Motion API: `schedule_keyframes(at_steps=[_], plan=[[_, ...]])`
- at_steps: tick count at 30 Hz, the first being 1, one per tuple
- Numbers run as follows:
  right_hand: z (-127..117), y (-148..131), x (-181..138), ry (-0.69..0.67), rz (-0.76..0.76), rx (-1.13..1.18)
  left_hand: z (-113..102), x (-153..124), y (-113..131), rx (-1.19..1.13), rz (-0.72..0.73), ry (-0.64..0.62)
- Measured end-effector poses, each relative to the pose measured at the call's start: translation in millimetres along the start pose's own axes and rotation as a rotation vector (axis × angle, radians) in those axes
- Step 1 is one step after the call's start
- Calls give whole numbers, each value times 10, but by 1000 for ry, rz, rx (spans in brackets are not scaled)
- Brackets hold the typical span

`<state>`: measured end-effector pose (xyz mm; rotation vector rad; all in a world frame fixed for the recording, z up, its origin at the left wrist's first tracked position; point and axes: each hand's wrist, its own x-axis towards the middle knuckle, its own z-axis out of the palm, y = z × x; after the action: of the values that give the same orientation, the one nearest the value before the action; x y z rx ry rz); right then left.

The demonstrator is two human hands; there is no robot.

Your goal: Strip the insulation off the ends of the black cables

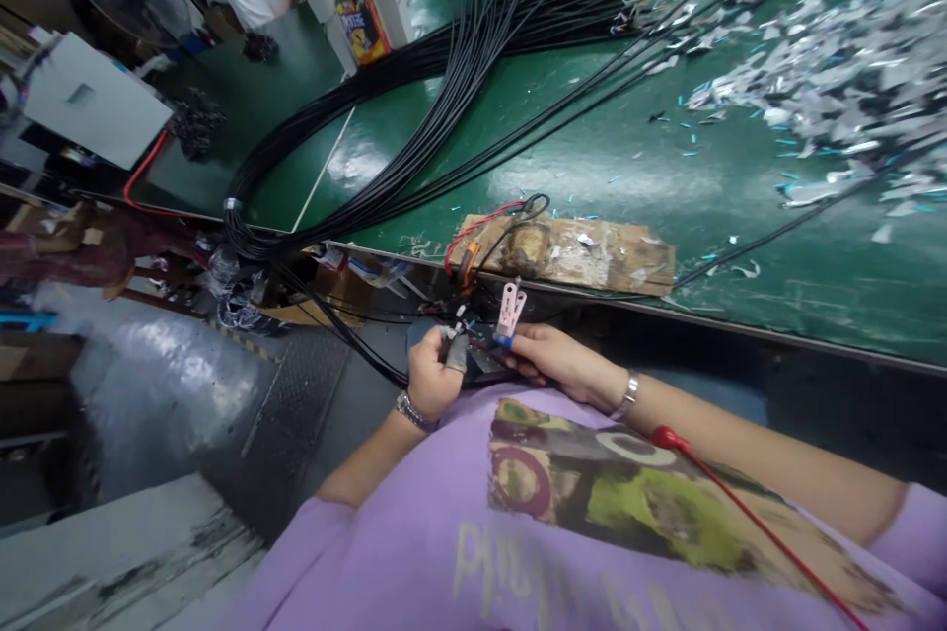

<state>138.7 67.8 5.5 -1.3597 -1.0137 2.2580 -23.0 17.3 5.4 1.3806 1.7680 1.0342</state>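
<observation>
Just below the edge of the green table [592,168], we hold a grey piece [456,352] in our closed left hand [430,377], while the right hand [556,362], close beside it, pinches a pink clip [510,308] standing upright between them.

- I see a glossy green table [607,168].
- Cables [414,148] look smooth black plastic to me.
- Board [628,256]: rough brown cardboard.
- Shirt [414,552]: matt cloth.
- Bracelet [627,394]: shiny metal.

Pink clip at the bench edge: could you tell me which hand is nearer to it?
Right. The right hand touches the base of the pink clip; the left hand sits apart, to its lower left.
</observation>
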Motion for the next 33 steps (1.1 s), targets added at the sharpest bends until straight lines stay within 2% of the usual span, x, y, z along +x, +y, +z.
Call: schedule_keyframes(at_steps=[3,7,10,14,20,26,30,33], plan=[[0,-14,8,-24,-59,105,24,-20,15,-52,5,-84],[-4,4,26,-93,-64,84,54,-53,13,-48,11,-157],[-11,17,50,-74,-178,-83,63,-58,2,-17,39,-186],[-27,7,94,51,-420,-397,78,-31,17,-57,28,-187],[-131,74,112,175,-560,-415,91,26,52,-112,-81,-150],[-120,65,63,184,-738,-686,108,28,-4,-25,-9,-138],[-97,3,61,191,-736,-813,101,9,6,48,21,-148],[-81,7,71,152,-604,-608,98,-1,-4,32,6,-150]])
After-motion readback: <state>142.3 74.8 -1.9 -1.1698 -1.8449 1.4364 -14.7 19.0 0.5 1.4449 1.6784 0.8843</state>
